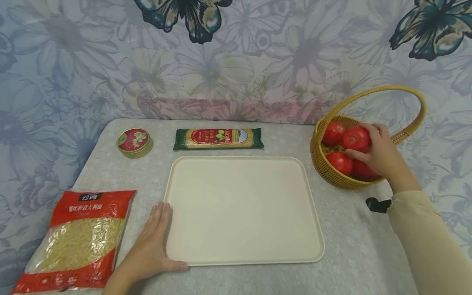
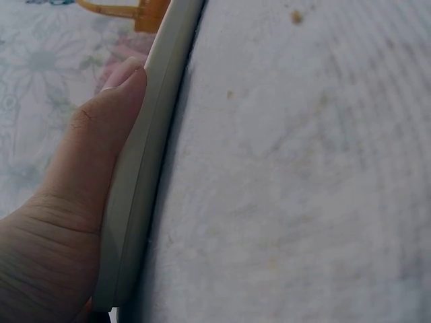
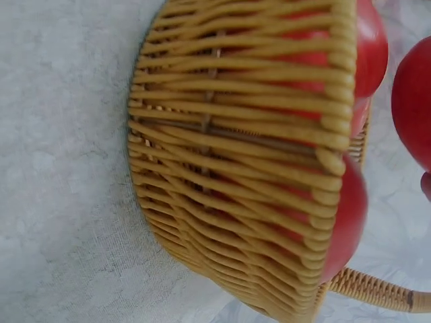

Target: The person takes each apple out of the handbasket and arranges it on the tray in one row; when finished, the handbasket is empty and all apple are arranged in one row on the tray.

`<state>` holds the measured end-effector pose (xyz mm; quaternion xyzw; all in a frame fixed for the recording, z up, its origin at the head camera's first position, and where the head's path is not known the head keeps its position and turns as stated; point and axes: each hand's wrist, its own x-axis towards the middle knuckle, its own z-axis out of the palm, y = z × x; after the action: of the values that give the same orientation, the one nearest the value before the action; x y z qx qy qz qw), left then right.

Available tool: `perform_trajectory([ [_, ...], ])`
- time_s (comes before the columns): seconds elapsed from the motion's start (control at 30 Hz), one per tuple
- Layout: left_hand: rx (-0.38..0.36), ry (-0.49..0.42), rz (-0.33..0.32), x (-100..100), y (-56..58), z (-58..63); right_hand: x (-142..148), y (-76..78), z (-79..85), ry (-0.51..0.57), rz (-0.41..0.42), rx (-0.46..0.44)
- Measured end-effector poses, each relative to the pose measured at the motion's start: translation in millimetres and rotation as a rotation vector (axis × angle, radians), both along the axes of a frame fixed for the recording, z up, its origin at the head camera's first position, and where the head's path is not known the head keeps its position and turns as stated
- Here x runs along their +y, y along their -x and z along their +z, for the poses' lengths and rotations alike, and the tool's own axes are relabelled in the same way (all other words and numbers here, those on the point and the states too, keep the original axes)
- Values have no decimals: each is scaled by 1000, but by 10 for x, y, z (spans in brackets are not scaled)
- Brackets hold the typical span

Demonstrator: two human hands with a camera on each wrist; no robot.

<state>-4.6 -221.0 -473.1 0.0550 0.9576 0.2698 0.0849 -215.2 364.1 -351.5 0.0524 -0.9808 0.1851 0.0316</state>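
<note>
My right hand (image 1: 381, 153) grips a red tomato (image 1: 356, 139) over the yellow wicker basket (image 1: 318, 166). In the right wrist view the gripped tomato (image 3: 414, 104) shows apart from the basket rim, with a bit of a finger below it. Other tomatoes, such as one at the back (image 1: 333, 133) and one in front (image 1: 339, 163), lie inside the basket. My left hand (image 1: 149, 246) rests at the lower left corner of a cream rectangular tray (image 1: 243, 211), fingers straight along its left edge. The left thumb (image 2: 94, 145) lies against the tray's side (image 2: 138, 202).
Left of the tray lies a red bag of pasta (image 1: 81, 241). Behind it are a round tin (image 1: 134, 142) and a long green and gold packet (image 1: 218, 139). The basket's tall handle (image 1: 420, 106) arches at the right. A flowered wall covering (image 1: 236, 73) stands behind the table.
</note>
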Motion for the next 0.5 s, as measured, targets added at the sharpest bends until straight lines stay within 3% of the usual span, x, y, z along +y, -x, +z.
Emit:
perform_trajectory([
  [0.2,-4,-10,3,-9,-6,-23,-94,-130,15,57,57,105],
  [0.5,-15,-41,18,-16,-7,-40,-383,-324,79,152,56,146],
])
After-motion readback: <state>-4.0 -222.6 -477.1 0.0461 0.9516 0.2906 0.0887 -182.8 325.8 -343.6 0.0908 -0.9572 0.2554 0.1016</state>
